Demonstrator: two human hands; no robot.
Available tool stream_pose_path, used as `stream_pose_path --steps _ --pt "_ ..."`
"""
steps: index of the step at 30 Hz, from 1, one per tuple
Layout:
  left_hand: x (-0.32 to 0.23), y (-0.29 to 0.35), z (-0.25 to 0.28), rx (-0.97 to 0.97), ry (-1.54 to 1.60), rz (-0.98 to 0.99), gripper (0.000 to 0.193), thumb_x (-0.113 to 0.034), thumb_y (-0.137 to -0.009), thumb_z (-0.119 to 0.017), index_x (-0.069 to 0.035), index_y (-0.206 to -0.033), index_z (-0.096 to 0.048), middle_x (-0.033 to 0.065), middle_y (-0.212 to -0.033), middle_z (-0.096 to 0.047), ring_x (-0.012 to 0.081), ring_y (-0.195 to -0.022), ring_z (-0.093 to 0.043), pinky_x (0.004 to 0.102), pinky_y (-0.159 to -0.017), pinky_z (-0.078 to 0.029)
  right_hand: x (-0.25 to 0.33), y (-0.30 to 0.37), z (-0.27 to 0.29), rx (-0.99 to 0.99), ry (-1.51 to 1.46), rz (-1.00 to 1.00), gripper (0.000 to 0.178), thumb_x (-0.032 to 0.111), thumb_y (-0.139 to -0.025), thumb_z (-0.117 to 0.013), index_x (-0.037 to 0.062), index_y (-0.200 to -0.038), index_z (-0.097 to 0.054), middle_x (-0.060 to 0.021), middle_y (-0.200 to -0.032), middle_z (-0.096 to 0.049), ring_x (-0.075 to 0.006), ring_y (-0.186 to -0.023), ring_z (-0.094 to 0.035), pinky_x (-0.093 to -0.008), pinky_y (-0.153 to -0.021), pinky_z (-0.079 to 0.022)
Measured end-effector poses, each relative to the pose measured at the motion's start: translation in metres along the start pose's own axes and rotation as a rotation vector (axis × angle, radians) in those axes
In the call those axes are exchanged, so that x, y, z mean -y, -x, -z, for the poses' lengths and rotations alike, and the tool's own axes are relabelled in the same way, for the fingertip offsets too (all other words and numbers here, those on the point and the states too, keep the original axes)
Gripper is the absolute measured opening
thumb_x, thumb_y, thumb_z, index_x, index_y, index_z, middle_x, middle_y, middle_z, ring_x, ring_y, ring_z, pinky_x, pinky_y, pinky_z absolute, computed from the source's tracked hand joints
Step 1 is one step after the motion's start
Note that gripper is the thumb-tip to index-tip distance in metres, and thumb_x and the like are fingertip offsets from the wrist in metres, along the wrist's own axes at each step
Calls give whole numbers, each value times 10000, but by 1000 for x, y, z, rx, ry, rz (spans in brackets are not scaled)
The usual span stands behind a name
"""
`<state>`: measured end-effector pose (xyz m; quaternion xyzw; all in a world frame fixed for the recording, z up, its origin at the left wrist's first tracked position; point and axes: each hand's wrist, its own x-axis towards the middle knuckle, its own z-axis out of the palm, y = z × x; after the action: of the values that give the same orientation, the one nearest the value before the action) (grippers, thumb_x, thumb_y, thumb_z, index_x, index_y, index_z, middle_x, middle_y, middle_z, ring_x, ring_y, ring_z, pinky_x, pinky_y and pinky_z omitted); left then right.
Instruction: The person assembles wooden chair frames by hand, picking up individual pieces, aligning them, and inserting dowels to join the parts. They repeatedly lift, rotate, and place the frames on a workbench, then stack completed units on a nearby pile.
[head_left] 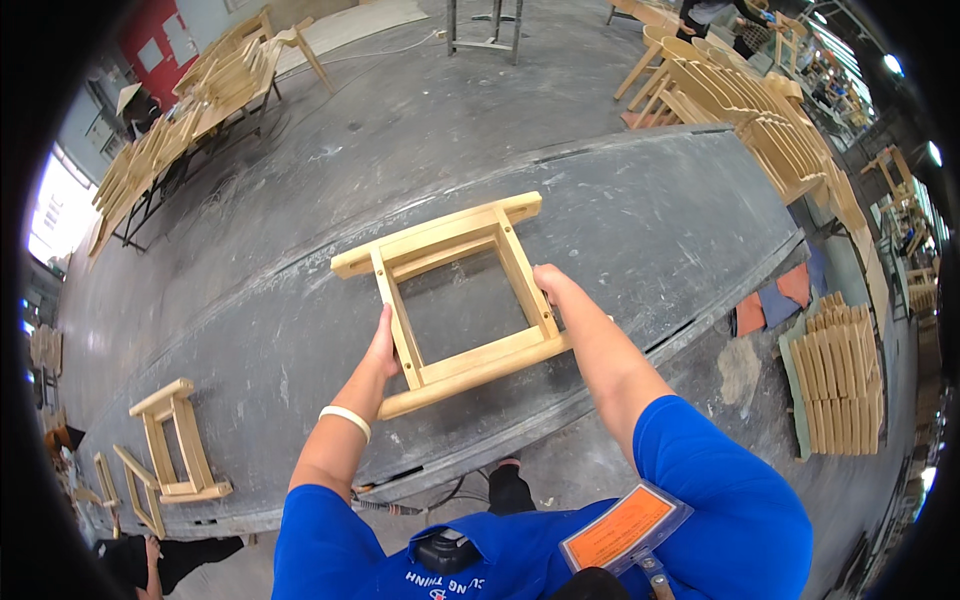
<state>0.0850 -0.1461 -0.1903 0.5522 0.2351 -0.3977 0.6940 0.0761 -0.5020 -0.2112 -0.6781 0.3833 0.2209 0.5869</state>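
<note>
A pale wooden chair frame (pixel 470 362) with a square opening lies over the dark grey worktable (pixel 640 210) in front of me. My left hand (pixel 383 345) grips its left side rail, the thumb laid along the wood. On the opposite rail, my right hand (pixel 548 283) is closed round the side, its fingers partly hidden behind the wood. Two longer bars form the near and far sides of the frame, and small dark holes show near the joints.
Another wooden frame (pixel 180 440) rests at the table's left end, close to a co-worker's arm (pixel 153 565). Stacked wooden slats (pixel 835 380) stand at right, near red and blue cloths (pixel 775 300). Curved chair parts (pixel 720 90) fill the far right; more parts (pixel 215 85) cover a far-left table.
</note>
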Motion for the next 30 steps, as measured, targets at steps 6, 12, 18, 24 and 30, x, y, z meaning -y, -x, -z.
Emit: stream_pose_path --steps 6,12,18,24,30 --pt "1 -6 -5 6 37 -49 970 -801 -785 -312 -114 -1464 -217 162 -1482 -246 353 -1323 -275 524 -1054 -256 -5 9 -3 139 -148 16 317 307 -899 -501 35 -935 -661 -154 -864 -650 -286 -754 -622 -470 -622 -490" --pt "11 14 -15 67 64 -122 885 -764 -820 -310 -144 -1449 -259 151 -1455 -294 347 -1308 -311 543 -1038 -289 -14 47 1 59 -194 61 398 408 -916 -488 62 -1042 -641 -144 -1015 -641 -280 -904 -606 -474 -736 -491" --pt "37 62 -56 115 106 -179 774 -689 -877 -318 -109 -1387 -366 134 -1340 -433 315 -1193 -435 474 -969 -390 -46 146 52 30 -322 126 401 404 -951 -420 90 -1117 -607 -101 -959 -612 -219 -869 -558 -420 -747 -468" --pt "51 107 -175 272 -7 -253 715 -651 -899 -344 -107 -1361 -381 100 -1223 -496 258 -1105 -495 398 -917 -430 -99 253 148 -208 -524 174 413 383 -976 -382 86 -1196 -566 -106 -1080 -593 -216 -1008 -527 -399 -884 -417" --pt "71 142 -340 585 -217 -319 693 -647 -897 -357 -117 -1342 -392 91 -1261 -466 258 -1120 -477 402 -915 -430 -171 356 265 -501 -728 311 414 376 -982 -396 100 -1248 -554 -65 -1051 -599 -168 -991 -515 -344 -875 -417"
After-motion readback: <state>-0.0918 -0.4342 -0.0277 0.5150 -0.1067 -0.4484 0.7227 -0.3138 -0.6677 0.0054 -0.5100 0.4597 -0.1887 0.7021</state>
